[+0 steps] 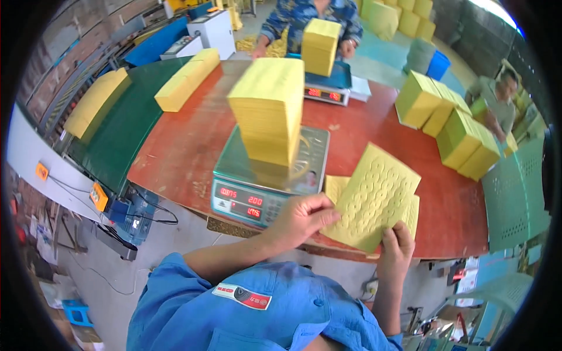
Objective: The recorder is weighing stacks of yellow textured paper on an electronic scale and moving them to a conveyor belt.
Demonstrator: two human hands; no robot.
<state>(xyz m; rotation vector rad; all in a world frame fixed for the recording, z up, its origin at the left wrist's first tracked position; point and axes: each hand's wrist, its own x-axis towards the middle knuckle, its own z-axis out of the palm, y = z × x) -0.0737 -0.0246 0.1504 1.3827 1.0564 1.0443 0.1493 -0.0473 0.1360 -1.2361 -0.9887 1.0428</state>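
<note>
Between my two hands is a yellow paper sheet (374, 196) punched with rows of curved cuts, tilted above the table's front edge. My left hand (305, 217) pinches its left edge between thumb and fingers. At the lower right edge, my right hand (399, 245) grips it the same way. More yellow paper (335, 187) shows partly behind the held sheet, mostly hidden by it. To the left, a tall stack of yellow paper (269, 111) stands on a digital scale (234, 169) with lit red digits, close to my left hand.
Yellow stacks (418, 99) line the red table's (374, 123) right side. Across it, a person in camouflage (281, 23) stands behind a second scale (322, 93) bearing a stack. A green conveyor belt (126, 117) adjoins the left side. Another person (497, 102) is at far right.
</note>
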